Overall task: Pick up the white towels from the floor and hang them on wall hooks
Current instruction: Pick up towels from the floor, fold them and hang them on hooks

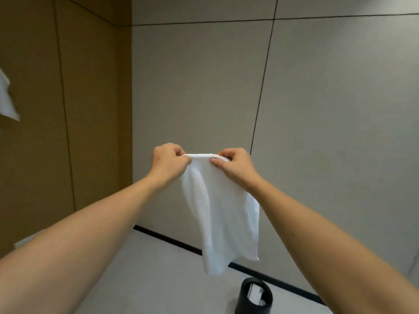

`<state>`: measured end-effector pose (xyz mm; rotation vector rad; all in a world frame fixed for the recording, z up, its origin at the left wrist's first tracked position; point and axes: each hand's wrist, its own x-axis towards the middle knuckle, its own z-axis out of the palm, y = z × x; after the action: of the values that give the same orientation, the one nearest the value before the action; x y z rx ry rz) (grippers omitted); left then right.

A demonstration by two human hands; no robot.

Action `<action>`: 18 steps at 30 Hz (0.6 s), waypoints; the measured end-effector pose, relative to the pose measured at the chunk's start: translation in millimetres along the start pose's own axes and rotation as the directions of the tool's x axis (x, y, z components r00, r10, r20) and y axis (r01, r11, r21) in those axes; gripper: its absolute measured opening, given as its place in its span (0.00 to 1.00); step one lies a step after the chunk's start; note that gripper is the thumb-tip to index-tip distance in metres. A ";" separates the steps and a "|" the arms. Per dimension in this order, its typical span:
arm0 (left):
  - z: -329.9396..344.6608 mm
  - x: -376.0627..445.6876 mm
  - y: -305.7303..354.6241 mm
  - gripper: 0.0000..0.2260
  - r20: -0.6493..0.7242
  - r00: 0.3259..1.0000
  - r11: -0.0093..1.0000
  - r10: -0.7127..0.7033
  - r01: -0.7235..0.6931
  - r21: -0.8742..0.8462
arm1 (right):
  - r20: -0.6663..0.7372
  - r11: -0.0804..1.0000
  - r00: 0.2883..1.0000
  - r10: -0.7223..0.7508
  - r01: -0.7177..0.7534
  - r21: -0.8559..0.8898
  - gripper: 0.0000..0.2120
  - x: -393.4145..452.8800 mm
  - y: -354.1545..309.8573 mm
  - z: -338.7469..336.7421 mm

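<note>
Head view: white towel (222, 214) held up before the grey wall (328, 109), off the floor. Left hand (169, 165) and right hand (233, 166) each pinch its top hem, close together. No hook is visible nearby; best to keep the hem taut and locate one first. Second towel (8, 98) hangs on the tan wall (90, 98). Black bin (254, 298) stands on the pale floor (147, 279).

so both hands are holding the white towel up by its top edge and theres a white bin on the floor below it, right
Not quite: the bin is black, not white, as the head view shows. Otherwise right: the left hand and right hand grip the white towel by its top edge.
</note>
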<state>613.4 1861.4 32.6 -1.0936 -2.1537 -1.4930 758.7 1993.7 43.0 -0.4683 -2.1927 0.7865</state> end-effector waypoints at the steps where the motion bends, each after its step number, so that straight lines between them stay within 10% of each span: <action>1: -9.5 14.3 -19.8 0.06 -0.008 1.000 1.000 -0.005 0.005 0.010 | 0.011 1.000 1.000 -0.018 0.018 0.009 0.08 17.3 -2.9 23.3; 18: -203.5 264.0 -334.2 0.05 -0.193 0.961 0.954 -0.200 0.236 0.185 | 0.282 0.944 0.940 -0.190 0.096 0.315 0.09 290.9 -102.6 420.7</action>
<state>160.2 1732.2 58.8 -0.6489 -2.3022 -1.3555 243.6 1911.4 40.3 -0.0298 -2.3037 1.1495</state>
